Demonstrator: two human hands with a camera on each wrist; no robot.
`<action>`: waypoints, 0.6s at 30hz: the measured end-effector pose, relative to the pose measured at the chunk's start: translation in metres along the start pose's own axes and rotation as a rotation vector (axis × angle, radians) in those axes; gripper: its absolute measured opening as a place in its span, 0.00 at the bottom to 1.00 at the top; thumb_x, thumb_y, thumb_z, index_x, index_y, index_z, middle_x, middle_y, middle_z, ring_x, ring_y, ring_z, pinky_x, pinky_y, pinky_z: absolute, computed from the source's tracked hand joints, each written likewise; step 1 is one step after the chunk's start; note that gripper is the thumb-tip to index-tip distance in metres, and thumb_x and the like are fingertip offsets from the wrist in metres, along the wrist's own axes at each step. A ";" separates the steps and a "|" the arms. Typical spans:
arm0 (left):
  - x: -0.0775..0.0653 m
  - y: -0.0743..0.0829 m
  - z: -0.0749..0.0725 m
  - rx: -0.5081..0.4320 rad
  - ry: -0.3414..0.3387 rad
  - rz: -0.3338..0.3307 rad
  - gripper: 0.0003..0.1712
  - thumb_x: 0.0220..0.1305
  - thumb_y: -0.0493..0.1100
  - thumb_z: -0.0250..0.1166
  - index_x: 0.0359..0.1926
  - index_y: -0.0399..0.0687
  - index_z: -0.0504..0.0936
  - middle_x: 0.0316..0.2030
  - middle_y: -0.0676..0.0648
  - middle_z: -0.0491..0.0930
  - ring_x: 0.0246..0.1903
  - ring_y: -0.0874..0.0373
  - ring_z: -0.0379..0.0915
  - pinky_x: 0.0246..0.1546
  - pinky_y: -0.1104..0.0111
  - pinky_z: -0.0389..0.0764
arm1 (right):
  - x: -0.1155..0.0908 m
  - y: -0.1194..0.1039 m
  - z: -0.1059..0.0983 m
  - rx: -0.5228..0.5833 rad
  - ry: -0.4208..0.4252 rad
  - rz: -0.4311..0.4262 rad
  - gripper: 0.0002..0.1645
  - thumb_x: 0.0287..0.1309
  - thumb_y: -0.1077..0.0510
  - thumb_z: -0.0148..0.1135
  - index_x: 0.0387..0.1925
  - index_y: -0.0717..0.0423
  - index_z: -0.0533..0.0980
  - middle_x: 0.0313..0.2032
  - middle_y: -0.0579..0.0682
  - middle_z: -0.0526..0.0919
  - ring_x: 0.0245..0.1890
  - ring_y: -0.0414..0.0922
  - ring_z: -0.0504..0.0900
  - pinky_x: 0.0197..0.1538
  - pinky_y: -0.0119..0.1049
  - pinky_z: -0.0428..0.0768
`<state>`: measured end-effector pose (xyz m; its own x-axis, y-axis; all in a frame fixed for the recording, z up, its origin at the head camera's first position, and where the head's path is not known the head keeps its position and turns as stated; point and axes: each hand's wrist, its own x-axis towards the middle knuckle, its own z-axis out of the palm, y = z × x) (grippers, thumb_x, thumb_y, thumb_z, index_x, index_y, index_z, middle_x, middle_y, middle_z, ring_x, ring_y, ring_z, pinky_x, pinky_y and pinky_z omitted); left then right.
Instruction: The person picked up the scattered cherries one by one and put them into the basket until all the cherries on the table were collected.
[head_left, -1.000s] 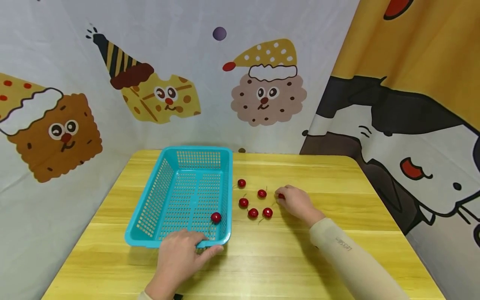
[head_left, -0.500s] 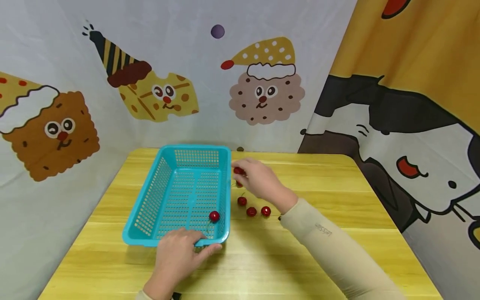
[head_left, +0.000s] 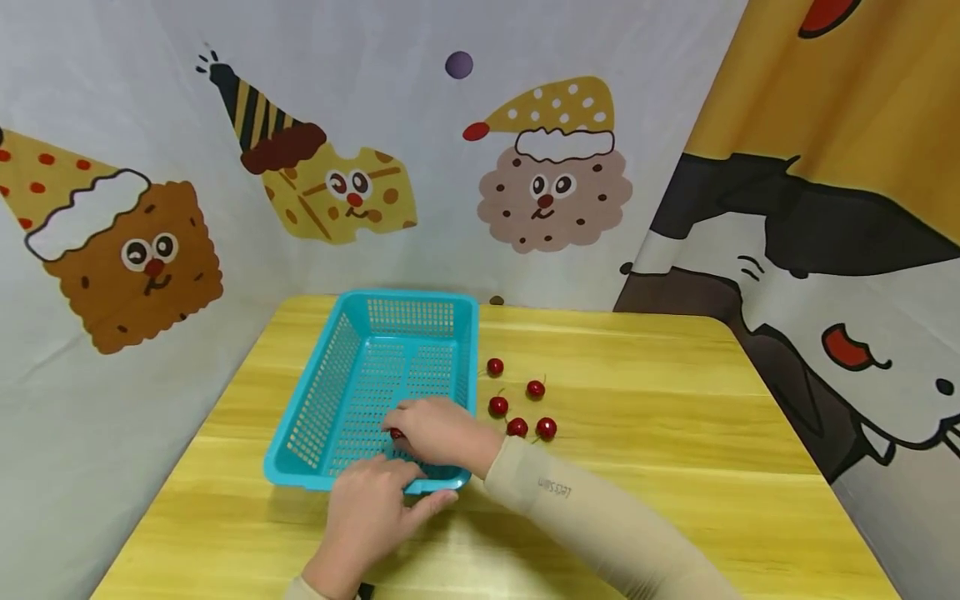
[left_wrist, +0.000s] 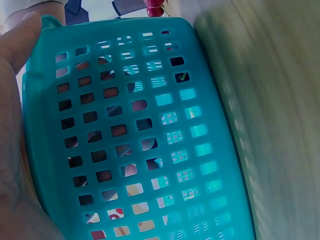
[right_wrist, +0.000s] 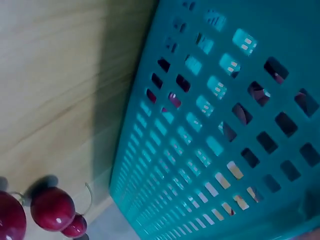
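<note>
My left hand [head_left: 371,512] grips the near rim of the blue-green plastic basket [head_left: 471,350], thumb toward the right corner. The left wrist view shows that hand [left_wrist: 17,135] along the rim of the slotted wall [left_wrist: 125,107]. Reaching over the basket's right side, my right hand [head_left: 438,429] is low inside its near end and pinches a dark red cherry [head_left: 396,433]. The part of the basket floor under the right hand and forearm is hidden. Several cherries with stems, one of them a cherry [head_left: 495,367] near the basket's right wall, lie on the table.
The yellow wood-grain table [head_left: 637,375] extends to the right of the basket. Behind it hangs a white cloth [head_left: 442,208] with cartoon prints. In the right wrist view, a cherry [right_wrist: 52,209] lies outside the basket wall.
My right hand has carried a cherry from the right part of the table, past the basket's right rim, down into the basket. The left hand stays on the near rim.
</note>
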<state>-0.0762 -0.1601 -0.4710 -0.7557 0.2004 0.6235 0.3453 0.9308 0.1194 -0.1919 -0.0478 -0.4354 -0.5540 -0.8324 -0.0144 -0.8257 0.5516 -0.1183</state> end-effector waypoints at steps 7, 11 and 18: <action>0.003 0.000 -0.002 0.009 0.001 -0.004 0.31 0.47 0.82 0.61 0.17 0.63 0.78 0.14 0.61 0.74 0.15 0.64 0.68 0.16 0.74 0.62 | 0.001 -0.003 0.006 -0.203 -0.002 -0.039 0.11 0.67 0.49 0.59 0.49 0.39 0.80 0.39 0.38 0.84 0.39 0.36 0.83 0.43 0.34 0.82; 0.003 0.001 -0.002 0.001 -0.010 -0.002 0.30 0.47 0.81 0.62 0.17 0.63 0.77 0.14 0.61 0.73 0.15 0.65 0.67 0.17 0.74 0.63 | -0.001 -0.004 0.010 -0.255 -0.023 -0.019 0.08 0.62 0.48 0.63 0.43 0.39 0.79 0.37 0.38 0.83 0.37 0.37 0.82 0.43 0.35 0.81; 0.002 0.001 0.001 0.006 -0.007 0.000 0.31 0.46 0.82 0.62 0.18 0.63 0.79 0.15 0.62 0.75 0.15 0.65 0.68 0.17 0.74 0.64 | -0.003 -0.003 0.013 -0.283 -0.073 -0.014 0.10 0.58 0.46 0.66 0.42 0.38 0.79 0.37 0.39 0.84 0.36 0.37 0.82 0.40 0.35 0.82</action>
<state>-0.0777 -0.1588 -0.4705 -0.7595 0.2025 0.6182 0.3420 0.9327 0.1147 -0.1863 -0.0474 -0.4481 -0.5415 -0.8362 -0.0874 -0.8359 0.5243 0.1624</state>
